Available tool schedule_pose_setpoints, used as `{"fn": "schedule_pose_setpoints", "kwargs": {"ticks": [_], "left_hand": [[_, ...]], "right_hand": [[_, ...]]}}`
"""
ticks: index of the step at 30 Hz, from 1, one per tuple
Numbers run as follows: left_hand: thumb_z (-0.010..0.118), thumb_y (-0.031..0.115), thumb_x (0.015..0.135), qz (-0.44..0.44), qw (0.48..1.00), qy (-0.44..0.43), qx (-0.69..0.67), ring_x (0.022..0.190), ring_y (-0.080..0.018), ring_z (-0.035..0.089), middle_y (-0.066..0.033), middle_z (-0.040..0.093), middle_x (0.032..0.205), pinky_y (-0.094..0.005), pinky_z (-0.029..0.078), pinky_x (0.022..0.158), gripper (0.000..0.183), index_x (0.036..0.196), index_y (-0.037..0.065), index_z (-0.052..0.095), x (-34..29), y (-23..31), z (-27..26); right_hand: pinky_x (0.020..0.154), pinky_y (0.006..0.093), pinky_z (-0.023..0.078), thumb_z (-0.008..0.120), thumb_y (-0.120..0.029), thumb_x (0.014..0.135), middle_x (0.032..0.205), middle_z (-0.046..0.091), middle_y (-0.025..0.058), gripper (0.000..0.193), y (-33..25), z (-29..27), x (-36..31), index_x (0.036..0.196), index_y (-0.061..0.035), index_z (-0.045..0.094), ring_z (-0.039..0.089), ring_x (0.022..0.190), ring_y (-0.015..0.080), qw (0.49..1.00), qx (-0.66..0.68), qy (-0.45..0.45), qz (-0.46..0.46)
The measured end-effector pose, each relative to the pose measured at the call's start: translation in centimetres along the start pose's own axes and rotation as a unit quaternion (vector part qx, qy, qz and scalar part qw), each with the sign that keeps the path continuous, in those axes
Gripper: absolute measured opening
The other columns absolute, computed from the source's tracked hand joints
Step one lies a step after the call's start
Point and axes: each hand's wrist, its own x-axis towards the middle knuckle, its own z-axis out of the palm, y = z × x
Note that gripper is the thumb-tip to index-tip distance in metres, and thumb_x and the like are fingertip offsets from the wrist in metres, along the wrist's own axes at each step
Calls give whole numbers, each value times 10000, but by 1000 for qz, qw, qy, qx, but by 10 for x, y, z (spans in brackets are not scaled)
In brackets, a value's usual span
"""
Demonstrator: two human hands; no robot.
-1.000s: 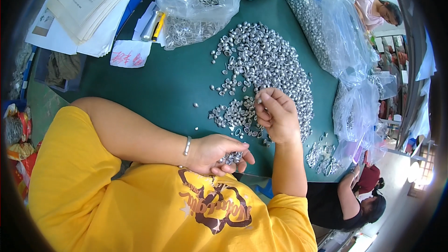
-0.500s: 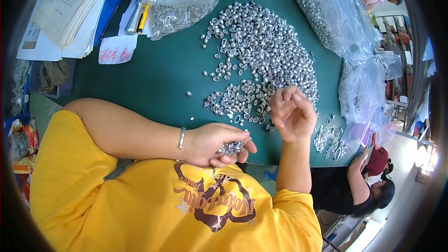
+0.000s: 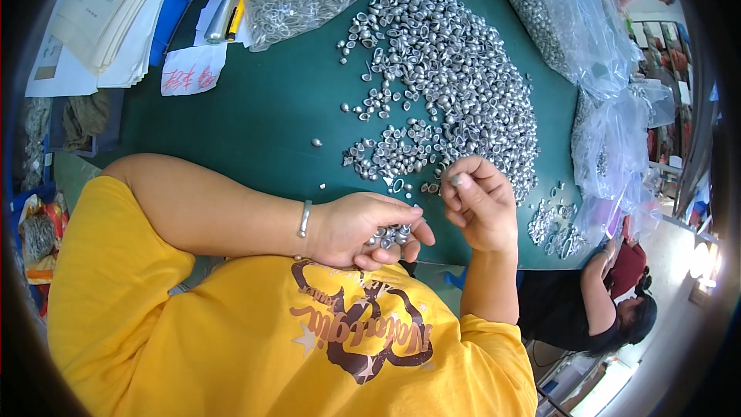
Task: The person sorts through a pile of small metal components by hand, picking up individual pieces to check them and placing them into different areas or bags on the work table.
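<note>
My left hand (image 3: pixel 351 224) is cupped near the table's front edge, its fingers curled around several small silver metal caps (image 3: pixel 390 236). They are rounded and look hollow. My right hand (image 3: pixel 485 205) is raised just to the right of it, thumb and fingertips pressed together in a pinch; whatever may be between them is too small to make out. Beyond my right hand spreads a large pile of silver metal caps (image 3: pixel 463 69), some lying with their hollow side up. A smaller cluster of the same caps (image 3: pixel 394 148) lies on its near left side.
The green table (image 3: pixel 255 123) carries a clear bag of metal rings (image 3: pixel 305 15), a yellow pen (image 3: pixel 236 15) and a paper note (image 3: pixel 193 69). Large plastic bags of metal parts (image 3: pixel 610 131) line the right side, beside loose rings (image 3: pixel 557 228). Another person (image 3: pixel 594 309) sits at the right.
My right hand has turned and its fingers have closed from a loose, half-open curl into a pinch. My left hand stays cupped around the metal caps. The view has shifted slightly.
</note>
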Motion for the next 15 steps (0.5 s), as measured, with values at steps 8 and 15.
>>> {"fn": "schedule_pose_setpoints", "kwargs": {"ticks": [8, 15], "left_hand": [[328, 299, 952, -1, 1000, 3, -1, 539, -84, 392, -95, 514, 845, -193, 300, 409, 357, 1042, 10, 516, -1, 1, 1], [331, 309, 951, 0, 1000, -8, -15, 539, -83, 399, -96, 517, 843, -190, 303, 408, 365, 1039, 12, 524, 1, 0, -2]], "right_hand": [[403, 176, 343, 528, -65, 859, 764, 520, 94, 161, 12, -6, 6, 994, 23, 537, 435, 591, 107, 963, 260, -62, 17], [412, 190, 354, 460, -135, 902, 775, 542, 103, 237, 11, -7, 7, 1026, 58, 520, 446, 567, 116, 964, 263, -17, 42]]}}
